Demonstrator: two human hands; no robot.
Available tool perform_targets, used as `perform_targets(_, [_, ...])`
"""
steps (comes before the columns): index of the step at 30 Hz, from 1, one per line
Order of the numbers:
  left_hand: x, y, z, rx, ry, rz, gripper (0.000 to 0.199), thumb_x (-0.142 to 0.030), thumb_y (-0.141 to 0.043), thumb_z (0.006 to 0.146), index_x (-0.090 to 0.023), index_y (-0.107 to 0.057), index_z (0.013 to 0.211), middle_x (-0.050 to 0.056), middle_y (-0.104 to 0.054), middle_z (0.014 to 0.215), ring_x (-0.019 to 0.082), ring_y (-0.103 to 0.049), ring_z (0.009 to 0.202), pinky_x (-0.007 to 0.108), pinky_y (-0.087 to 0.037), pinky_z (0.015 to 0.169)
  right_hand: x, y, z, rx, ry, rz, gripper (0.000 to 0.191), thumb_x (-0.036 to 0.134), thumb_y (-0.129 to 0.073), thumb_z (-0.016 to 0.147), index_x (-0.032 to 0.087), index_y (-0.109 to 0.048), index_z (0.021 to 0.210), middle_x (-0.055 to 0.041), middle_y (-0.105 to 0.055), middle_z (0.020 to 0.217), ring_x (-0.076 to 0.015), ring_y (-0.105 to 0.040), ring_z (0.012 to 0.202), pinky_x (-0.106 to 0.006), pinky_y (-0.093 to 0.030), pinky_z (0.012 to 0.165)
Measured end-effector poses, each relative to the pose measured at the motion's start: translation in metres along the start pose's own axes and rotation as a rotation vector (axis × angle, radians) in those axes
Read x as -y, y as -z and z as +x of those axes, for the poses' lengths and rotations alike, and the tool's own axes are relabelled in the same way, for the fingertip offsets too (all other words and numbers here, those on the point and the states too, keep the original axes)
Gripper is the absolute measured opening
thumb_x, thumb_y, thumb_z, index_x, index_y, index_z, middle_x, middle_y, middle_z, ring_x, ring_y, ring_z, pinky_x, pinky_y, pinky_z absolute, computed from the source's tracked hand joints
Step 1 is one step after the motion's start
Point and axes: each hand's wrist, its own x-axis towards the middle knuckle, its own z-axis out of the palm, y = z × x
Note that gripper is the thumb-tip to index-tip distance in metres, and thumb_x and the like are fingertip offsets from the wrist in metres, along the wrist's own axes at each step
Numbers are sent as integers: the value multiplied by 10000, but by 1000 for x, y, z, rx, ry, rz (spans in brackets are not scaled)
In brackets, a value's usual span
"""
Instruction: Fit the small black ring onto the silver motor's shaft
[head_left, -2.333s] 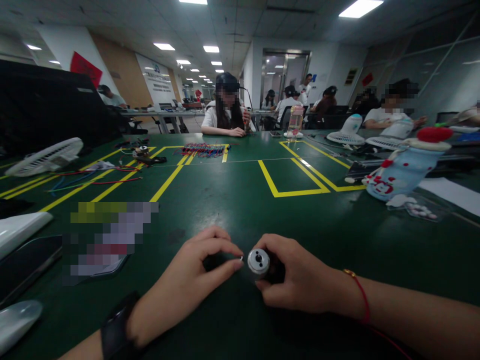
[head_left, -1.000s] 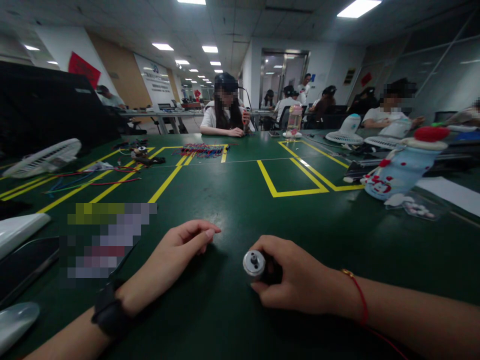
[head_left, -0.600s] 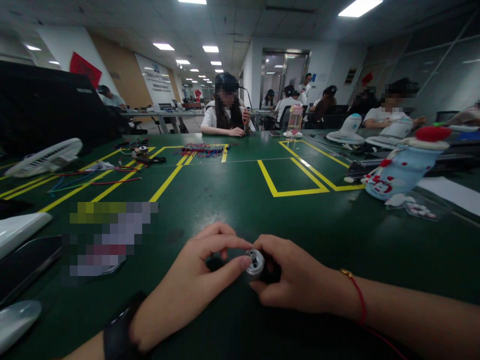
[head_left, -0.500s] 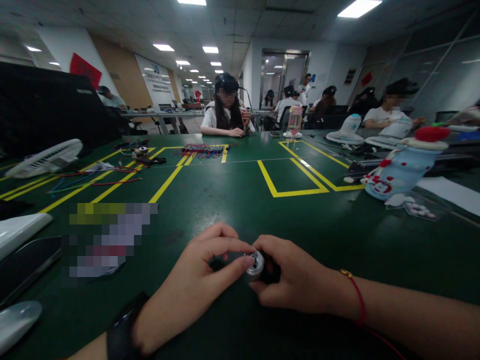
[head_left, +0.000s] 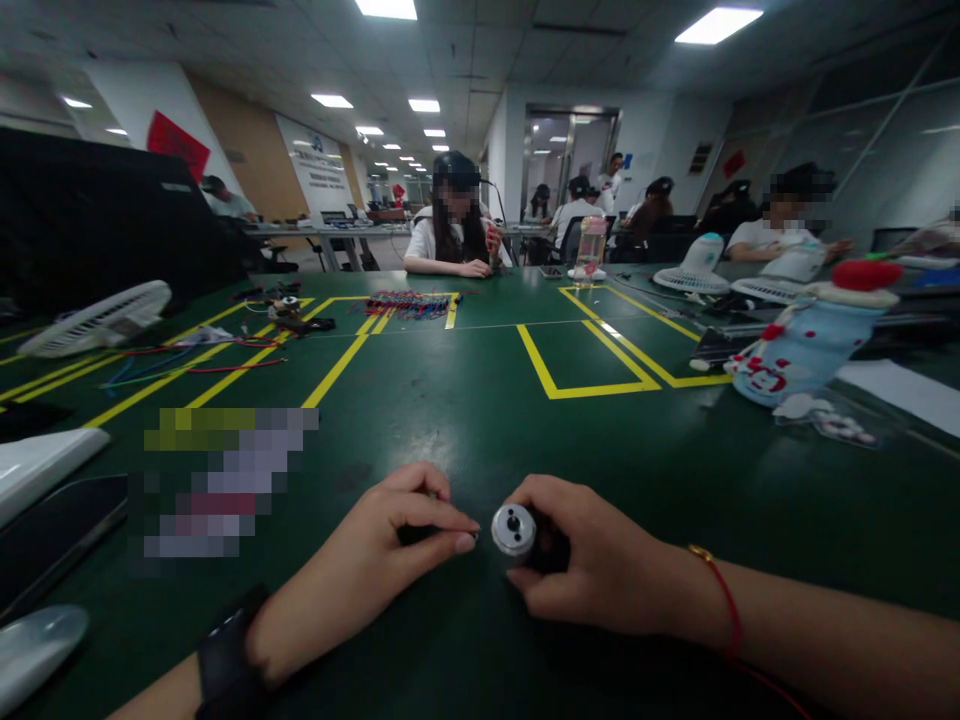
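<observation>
My right hand (head_left: 581, 555) is closed around a short silver metal cylinder (head_left: 513, 530), which looks like a small motor. Its round end face tilts up toward me and has a dark centre opening and small dark holes. Just left of it, apart from the cylinder, my left hand (head_left: 416, 530) is closed in a pinch of thumb and forefinger. A tiny dark tip shows at those fingertips, too small to name. Both hands are low over the green table (head_left: 435, 430).
A blue bottle with a red top (head_left: 814, 340) stands at the right beside a small clear bag (head_left: 829, 420). Wires (head_left: 409, 305) are piled toward the back. A white fan (head_left: 97, 318) and a mouse (head_left: 41, 645) lie left. A person (head_left: 454, 225) sits opposite.
My left hand has moved left, off the cylinder's end face, with its fingertips pinched. The end face now shows uncovered. My right hand keeps its hold in nearly the same spot.
</observation>
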Motion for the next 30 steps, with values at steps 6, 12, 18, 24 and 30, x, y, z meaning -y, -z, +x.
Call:
perform_targets(6, [1, -4, 1, 59, -52, 146, 105, -301, -668, 842, -345, -746, 897, -3, -574, 917, 183, -537, 895, 306, -409, 778, -1, -1, 1, -6, -1, 9, 282, 196, -658, 689, 203, -549, 949, 17, -580, 819, -126, -529, 655, -237, -417, 547])
perform_targets(12, [0, -3, 0, 56, -57, 196, 114, -303, -657, 849, -342, -739, 917, 2, -592, 919, 192, -539, 894, 316, -409, 779, 0, -1, 0, -6, -12, 16, 293, 189, -662, 683, 204, -548, 952, 19, -583, 813, -126, -527, 646, -234, -412, 538])
perform_targets(18, [0, -2, 0, 32, -8, 58, 177, -232, -634, 861, -305, -673, 1018, -7, -604, 975, 183, -556, 923, 307, -431, 812, 1, 0, 0, 2, -8, 20, 279, 190, -653, 692, 201, -553, 952, 15, -587, 821, -125, -529, 649, -232, -413, 540])
perform_targets(24, [12, 9, 6, -82, 76, 107, 115, -187, -527, 900, -221, -636, 914, 7, -597, 941, 176, -567, 870, 300, -450, 781, 2, 0, -2, -14, -5, -3, 269, 193, -650, 690, 206, -555, 942, 15, -579, 819, -129, -527, 665, -238, -410, 555])
perform_targets(30, [17, 19, 3, -83, 90, 178, 121, -208, -523, 888, -236, -629, 939, 16, -590, 972, 195, -555, 898, 329, -442, 800, 3, 0, -1, -5, -8, -10, 265, 188, -647, 686, 206, -551, 932, 15, -586, 820, -129, -523, 657, -235, -397, 542])
